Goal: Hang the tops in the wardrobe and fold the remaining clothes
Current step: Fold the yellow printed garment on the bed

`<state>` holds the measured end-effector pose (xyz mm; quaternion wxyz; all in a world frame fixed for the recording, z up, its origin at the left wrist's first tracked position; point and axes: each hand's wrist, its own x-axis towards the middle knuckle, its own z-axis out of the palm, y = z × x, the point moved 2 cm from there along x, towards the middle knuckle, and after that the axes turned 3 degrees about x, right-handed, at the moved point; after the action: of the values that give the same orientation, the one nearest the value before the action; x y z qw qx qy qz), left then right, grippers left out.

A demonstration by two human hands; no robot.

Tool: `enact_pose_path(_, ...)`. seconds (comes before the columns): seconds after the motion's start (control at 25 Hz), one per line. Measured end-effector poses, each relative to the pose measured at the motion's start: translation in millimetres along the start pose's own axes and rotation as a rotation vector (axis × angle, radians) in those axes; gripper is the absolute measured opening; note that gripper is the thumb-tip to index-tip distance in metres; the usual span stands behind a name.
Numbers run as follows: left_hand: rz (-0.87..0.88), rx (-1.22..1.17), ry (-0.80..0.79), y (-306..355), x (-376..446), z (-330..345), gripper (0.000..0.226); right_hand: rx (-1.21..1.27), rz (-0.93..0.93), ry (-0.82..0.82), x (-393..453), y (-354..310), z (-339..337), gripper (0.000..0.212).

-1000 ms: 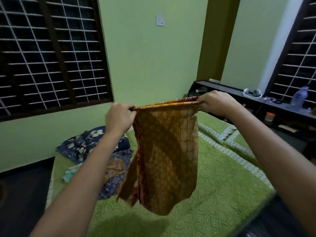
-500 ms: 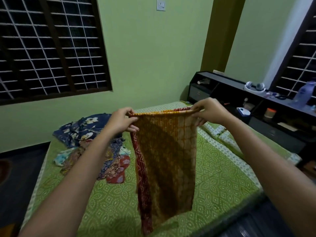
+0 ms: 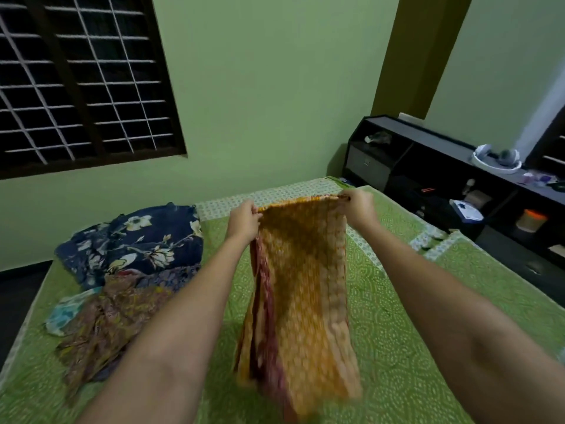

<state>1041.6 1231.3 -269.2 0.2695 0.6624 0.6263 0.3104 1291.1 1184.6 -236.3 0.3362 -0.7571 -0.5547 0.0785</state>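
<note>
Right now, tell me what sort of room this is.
Most likely a bedroom: a bed under a green patterned bedspread, loose clothes piled on it, and a dark shelf unit along the wall beside a barred window.

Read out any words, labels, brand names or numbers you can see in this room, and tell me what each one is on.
No text can be read anywhere in this view.
The blue and white box on the black shelf unit has markings too small and blurred to read.
The cloth, the clothes pile and the bedspread carry only patterns.
</note>
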Motion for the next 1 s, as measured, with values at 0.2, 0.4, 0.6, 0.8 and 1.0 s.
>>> enact_pose_path(0.2, 0.240, 0.083, 0.121, 20.5, 36.5, 3.7, 0.003, 0.181, -0.069, 0.208, 37.6, 6.1, -3.4, 0.025)
enact_pose_path(0.4, 0.216, 0.161, -0.110, -73.2, -0.2, 89.6, 0.034, 0.109, -0.103, 0.043, -6.8, 102.8, 79.3, 0.020)
enact_pose_path(0.6, 0.076, 0.251, -0.417, -223.7, -56.2, 220.9, 0.035, 0.068, 0.012, -0.208, -90.8, 248.3, 225.7, 0.025)
enact_pose_path(0.8, 0.210, 0.649, -0.628, -360.4, -124.6, 335.2, 0.026, -0.129, 0.073, -0.729, -204.2, 379.3, 360.5, 0.022)
enact_pose_path(1.0, 0.443, 0.811, -0.617, -374.7, -131.5, 366.1, 0.041, -0.272, -0.304, -0.639, -226.5, 401.5, 376.8, 0.027)
